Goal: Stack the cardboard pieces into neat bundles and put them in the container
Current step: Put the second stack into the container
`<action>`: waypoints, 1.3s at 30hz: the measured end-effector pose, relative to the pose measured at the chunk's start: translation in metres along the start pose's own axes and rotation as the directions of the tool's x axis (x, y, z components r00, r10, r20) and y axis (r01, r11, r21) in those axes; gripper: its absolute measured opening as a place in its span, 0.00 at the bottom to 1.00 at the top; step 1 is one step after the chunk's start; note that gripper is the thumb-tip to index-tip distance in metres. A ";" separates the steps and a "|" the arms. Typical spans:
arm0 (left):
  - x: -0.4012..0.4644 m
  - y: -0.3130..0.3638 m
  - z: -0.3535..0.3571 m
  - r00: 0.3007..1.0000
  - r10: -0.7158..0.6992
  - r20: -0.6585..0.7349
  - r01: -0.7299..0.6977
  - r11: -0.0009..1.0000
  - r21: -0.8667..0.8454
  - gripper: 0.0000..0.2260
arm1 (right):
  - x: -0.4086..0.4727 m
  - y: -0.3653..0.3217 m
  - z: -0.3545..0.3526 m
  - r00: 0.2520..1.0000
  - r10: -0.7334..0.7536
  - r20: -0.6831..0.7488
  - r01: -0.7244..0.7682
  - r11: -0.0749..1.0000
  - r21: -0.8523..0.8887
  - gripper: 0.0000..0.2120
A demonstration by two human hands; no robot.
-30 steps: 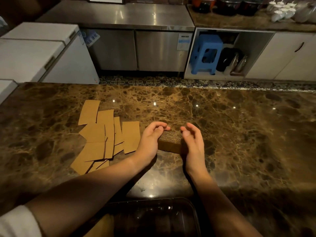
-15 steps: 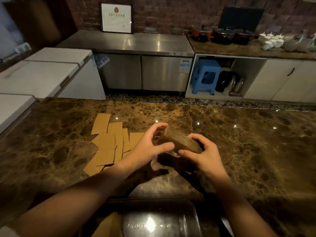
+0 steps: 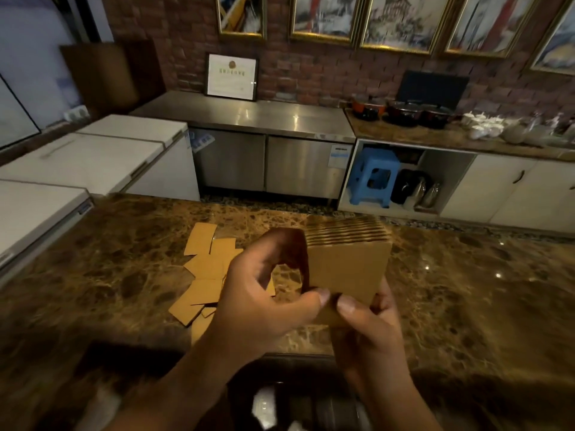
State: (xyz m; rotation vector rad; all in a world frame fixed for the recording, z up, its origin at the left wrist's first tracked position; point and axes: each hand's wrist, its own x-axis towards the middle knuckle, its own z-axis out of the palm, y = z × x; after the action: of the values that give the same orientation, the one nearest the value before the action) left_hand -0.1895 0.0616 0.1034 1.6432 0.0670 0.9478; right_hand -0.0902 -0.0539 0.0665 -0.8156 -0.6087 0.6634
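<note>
A thick bundle of brown cardboard pieces (image 3: 348, 265) is held upright above the marble counter, its flat face toward me and its corrugated edges on top. My left hand (image 3: 264, 293) grips its left side, thumb on the lower front. My right hand (image 3: 370, 321) holds it from below, thumb pressed on the lower front edge. Several loose cardboard pieces (image 3: 205, 269) lie scattered flat on the counter to the left. The dark clear container (image 3: 298, 399) sits at the near counter edge, mostly hidden by my forearms.
The brown marble counter (image 3: 466, 290) stretches left and right. White chest freezers (image 3: 93, 157) stand at the left. Beyond the counter are steel cabinets (image 3: 267, 163), a blue stool (image 3: 373, 175) in an open shelf and pots on the back counter.
Both hands lifted the bundle off the counter and turned it upright, bringing it nearer to me. The camera tilted upward, showing more of the wall.
</note>
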 end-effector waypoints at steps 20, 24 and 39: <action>-0.110 -0.019 -0.058 0.845 -0.513 -0.149 0.517 0.856 -0.013 0.20 | -0.064 0.014 0.000 0.880 0.471 -0.067 -0.408 0.674 -0.616 0.31; -0.145 -0.024 -0.103 0.811 -0.409 -0.418 0.484 0.871 0.087 0.14 | -0.080 0.028 -0.016 0.769 0.610 -0.190 -0.540 0.461 -0.704 0.28; -0.192 -0.043 -0.096 0.586 -0.806 -0.080 0.767 0.584 -0.265 0.27 | -0.075 0.104 0.022 0.600 0.577 -0.554 -0.669 -0.016 -0.743 0.30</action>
State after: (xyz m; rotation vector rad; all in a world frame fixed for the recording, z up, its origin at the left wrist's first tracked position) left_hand -0.3571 0.0535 -0.0367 1.1127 0.7670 0.3709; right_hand -0.1844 -0.0453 -0.0228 -2.3755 -0.4644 1.1215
